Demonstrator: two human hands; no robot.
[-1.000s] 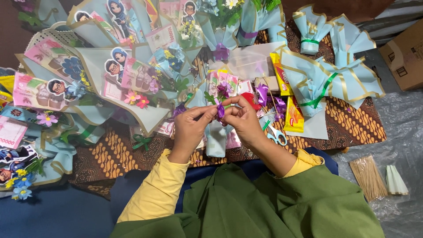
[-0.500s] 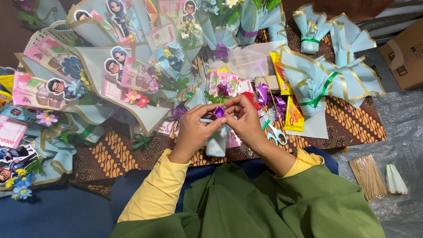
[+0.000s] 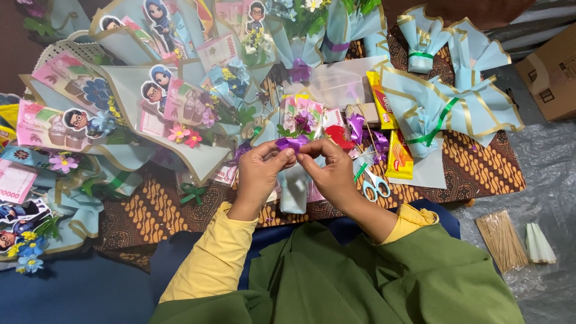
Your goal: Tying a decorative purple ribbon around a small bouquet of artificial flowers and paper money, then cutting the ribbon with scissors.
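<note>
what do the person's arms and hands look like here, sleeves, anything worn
Both arms wear long mustard-yellow sleeves, the left sleeve and the right sleeve, each ending at the wrist. A loose olive-green cloth drapes over the right sleeve's upper part. The left hand and right hand are bare: no gloves, and no rings or watch can be made out.

Before me, pale blue wrapped bouquets (image 3: 462, 111), scissors (image 3: 376, 186) on my patterned cloth (image 3: 474, 174), bundle of wooden skewers (image 3: 499, 239), cardboard box (image 3: 549, 75), cartoon cutout figures (image 3: 157, 84).
</note>
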